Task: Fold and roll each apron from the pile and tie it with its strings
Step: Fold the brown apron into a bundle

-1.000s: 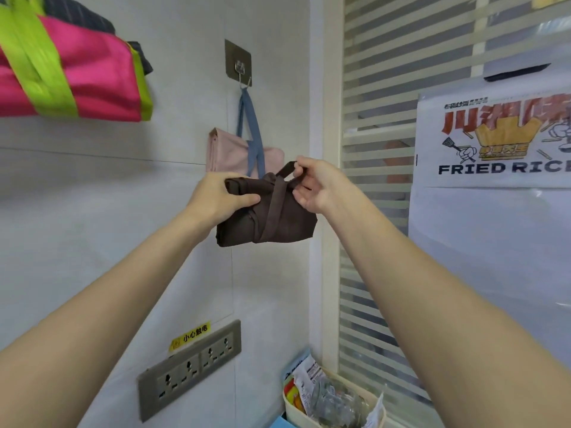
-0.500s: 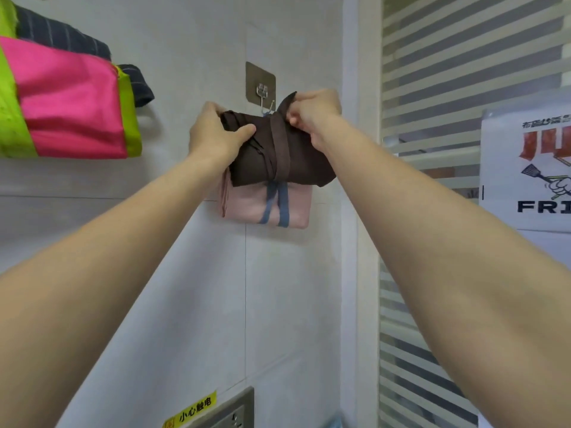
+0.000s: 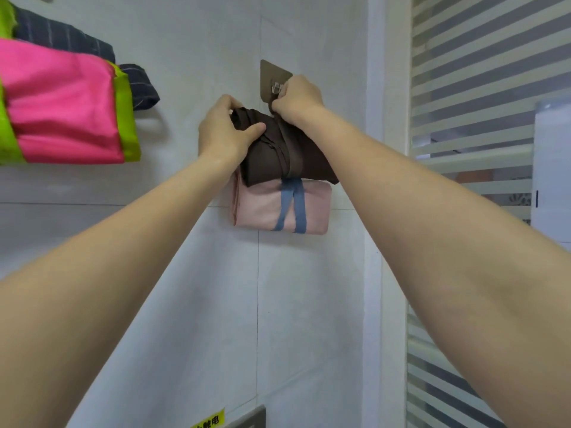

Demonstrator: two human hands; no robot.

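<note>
A rolled brown apron [image 3: 278, 156], bound by its own brown strings, is held up against the white wall. My left hand [image 3: 224, 131] grips its left end. My right hand [image 3: 296, 98] pinches the brown string loop at the metal wall hook [image 3: 273, 78]. Directly below hangs a rolled pink apron [image 3: 262, 206] tied with blue straps [image 3: 292, 205]; its upper part is hidden behind the brown roll.
On the wall at the left hangs a pink and lime-green rolled apron [image 3: 58, 103] with a dark striped one [image 3: 61, 37] behind it. A striped glass partition [image 3: 482, 72] stands at the right. A wall socket [image 3: 250, 420] with a yellow warning label sits at the bottom edge.
Both hands raised the brown roll from chest height up to the hook. My right hand has brought the string loop onto the hook, and the roll now covers the pink apron's top.
</note>
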